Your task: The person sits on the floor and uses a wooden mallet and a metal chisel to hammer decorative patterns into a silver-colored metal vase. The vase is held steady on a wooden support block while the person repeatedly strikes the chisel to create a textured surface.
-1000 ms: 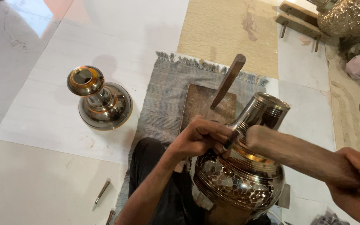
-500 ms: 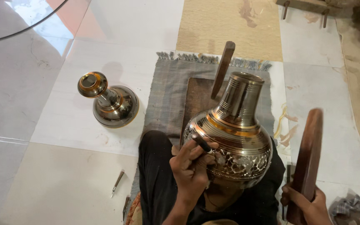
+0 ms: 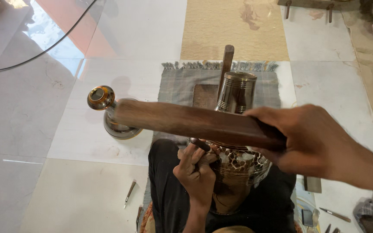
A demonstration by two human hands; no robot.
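Right hand: the right hand [image 3: 320, 144] is wrapped tight around one end of a long wooden mallet [image 3: 195, 123]. The mallet lies flat across the view, up above the vase.

Left hand: the left hand [image 3: 195, 170] pinches a small dark chisel [image 3: 200, 144]. The tip looks to sit right against the side of the vase, but it is too small to be sure.

Vase: the big brass vase [image 3: 237, 142] rests in the person's lap, over the dark trousers [image 3: 169, 194]. Its neck points away from the person. Its belly has a cut pattern and sits just to the right of the left hand.

Hand and vase: the left hand touches the belly. The right hand is above it and does not touch it.

Doing it well: I think the chisel should be held still on the line of the pattern. The taps should be small and land square on the chisel's top, so the tip does not slip and scratch the metal.

Around: a smaller brass pot [image 3: 109, 112] stands on the floor [image 3: 44, 108] to the left, partly hidden by the mallet. A grey mat [image 3: 182, 82] lies under the work. Small tools [image 3: 129, 192] lie on the floor nearby.
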